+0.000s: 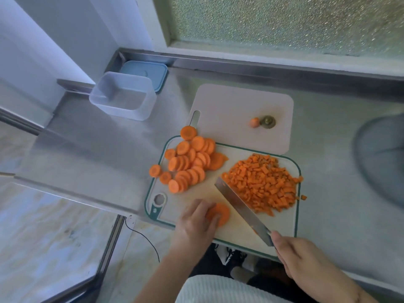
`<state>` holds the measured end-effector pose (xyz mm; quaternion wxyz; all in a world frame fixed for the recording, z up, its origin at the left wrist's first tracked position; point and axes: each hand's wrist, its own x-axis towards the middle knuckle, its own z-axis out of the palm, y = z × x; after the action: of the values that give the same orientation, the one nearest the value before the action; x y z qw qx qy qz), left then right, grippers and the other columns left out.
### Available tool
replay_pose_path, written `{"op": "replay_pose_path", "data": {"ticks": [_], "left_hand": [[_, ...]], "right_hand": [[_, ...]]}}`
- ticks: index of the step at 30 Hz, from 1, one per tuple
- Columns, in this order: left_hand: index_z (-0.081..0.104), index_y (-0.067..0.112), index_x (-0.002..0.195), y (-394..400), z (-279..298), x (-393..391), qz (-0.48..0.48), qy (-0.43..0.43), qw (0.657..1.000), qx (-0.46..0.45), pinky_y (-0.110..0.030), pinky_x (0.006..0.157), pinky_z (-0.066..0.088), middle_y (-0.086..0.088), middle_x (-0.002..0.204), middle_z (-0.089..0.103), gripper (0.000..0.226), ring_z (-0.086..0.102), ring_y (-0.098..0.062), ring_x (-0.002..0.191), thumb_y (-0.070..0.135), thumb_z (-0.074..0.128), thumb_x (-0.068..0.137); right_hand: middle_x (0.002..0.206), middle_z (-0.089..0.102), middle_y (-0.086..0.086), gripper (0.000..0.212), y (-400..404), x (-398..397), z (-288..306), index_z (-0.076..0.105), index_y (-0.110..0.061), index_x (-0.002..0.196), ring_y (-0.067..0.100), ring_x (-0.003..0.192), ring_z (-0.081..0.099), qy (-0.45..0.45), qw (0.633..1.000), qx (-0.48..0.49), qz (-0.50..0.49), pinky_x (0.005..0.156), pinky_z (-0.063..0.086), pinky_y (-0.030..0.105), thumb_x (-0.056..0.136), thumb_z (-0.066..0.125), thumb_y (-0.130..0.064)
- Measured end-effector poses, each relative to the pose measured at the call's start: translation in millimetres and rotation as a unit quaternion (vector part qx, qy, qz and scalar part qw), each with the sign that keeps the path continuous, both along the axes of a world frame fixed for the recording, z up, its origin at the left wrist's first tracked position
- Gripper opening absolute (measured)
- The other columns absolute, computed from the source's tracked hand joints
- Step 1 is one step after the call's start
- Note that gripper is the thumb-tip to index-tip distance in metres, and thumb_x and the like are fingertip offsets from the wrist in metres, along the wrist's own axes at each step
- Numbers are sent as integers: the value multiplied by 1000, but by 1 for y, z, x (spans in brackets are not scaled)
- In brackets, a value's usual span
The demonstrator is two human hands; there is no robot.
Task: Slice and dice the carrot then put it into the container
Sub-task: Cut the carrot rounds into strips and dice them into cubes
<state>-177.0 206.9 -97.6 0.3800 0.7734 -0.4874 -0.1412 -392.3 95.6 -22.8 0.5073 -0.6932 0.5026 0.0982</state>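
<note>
The step in hand is the dicing: a heap of diced carrot (264, 184) already lies on the right part of the green-rimmed cutting board (297, 215), while a pile of round carrot slices (188, 165) waits on its far left part, with two or three slices lying just off the board edge on the steel surface (109, 149). The left hand (196, 226) holds a small stack of carrot slices (219, 214) at the near side of the board, its fingers curled over the left edge of the stack. The right hand (306, 256) grips the handle of the knife (240, 206), and the handle itself is hidden inside the hand. The blade runs diagonally from this hand toward the far left, between the held stack and the diced heap; its tip reaches the near left edge of the heap. I cannot tell if the edge touches the board. I judge that the next move calls for bringing the blade over the held stack and cutting it into strips, with the left fingertips kept back from the edge. The clear plastic container (122, 96) stands empty at the far left of the surface, well apart from both hands, with its blue lid (153, 72) behind it. On the second, pale board (240, 101), farther away, lie the carrot tip (254, 122) and the carrot top (267, 122).
</note>
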Motion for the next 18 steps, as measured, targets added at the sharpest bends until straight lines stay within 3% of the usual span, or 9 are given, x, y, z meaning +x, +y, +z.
{"op": "replay_pose_path", "data": {"ticks": [3,5,8,14,18], "left_hand": [[64,16,112,4,-11,-1,-40,-80,996,-24,-32,93,50,-3,116,60,28,58,-22,104,29,70,89],[63,14,114,7,-16,-1,-84,-118,989,-19,-44,91,51,-5,121,59,33,57,-30,107,32,72,88],[60,13,114,7,-18,-5,-131,-132,982,-38,-43,88,50,-5,125,56,29,56,-30,104,24,71,90],[73,5,107,2,-15,-23,-130,-153,978,-52,-41,93,50,-8,117,66,18,59,-33,108,11,72,91],[74,4,105,2,-16,-22,-134,-125,982,-53,-42,94,53,-8,117,67,16,62,-33,109,7,72,90]], "right_hand": [[51,52,2,64,-5,2,-1,45,-17,57,8,50,50,11,999,-32,18,58,42,29,81,21,-71],[53,54,4,64,-5,2,-1,46,-16,57,10,54,54,15,998,-52,28,59,44,29,81,21,-70],[51,55,-3,63,0,2,2,48,-15,57,8,56,55,12,996,-66,60,57,41,25,82,23,-68],[59,60,2,62,10,-8,5,52,-20,62,12,64,59,35,987,-116,108,64,43,29,82,18,-68],[60,61,-4,62,14,-13,3,52,-23,61,5,66,60,42,989,-101,103,64,46,24,82,16,-68]]}}
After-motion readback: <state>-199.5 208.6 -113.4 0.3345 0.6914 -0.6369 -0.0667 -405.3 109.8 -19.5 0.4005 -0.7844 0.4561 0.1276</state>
